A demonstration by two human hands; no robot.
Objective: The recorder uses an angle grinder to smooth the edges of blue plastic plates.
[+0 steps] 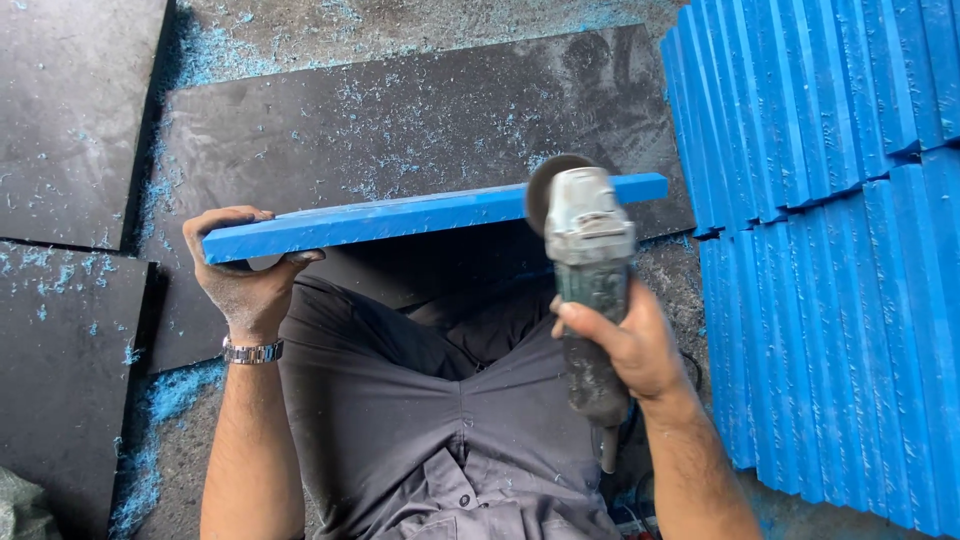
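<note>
A long blue plastic slab (400,217) stands on its edge across my lap, running from left to right. My left hand (243,283) grips its left end from below, a metal watch on the wrist. My right hand (625,340) holds the body of a grey angle grinder (588,260). The grinder's dark disc (545,185) sits against the slab's top edge near its right end.
A stack of several blue slabs (840,250) stands on edge at the right. Black rubber sheets (400,110) lie on the floor ahead and to the left (70,110), strewn with blue shavings. My grey trousers (430,420) fill the lower middle.
</note>
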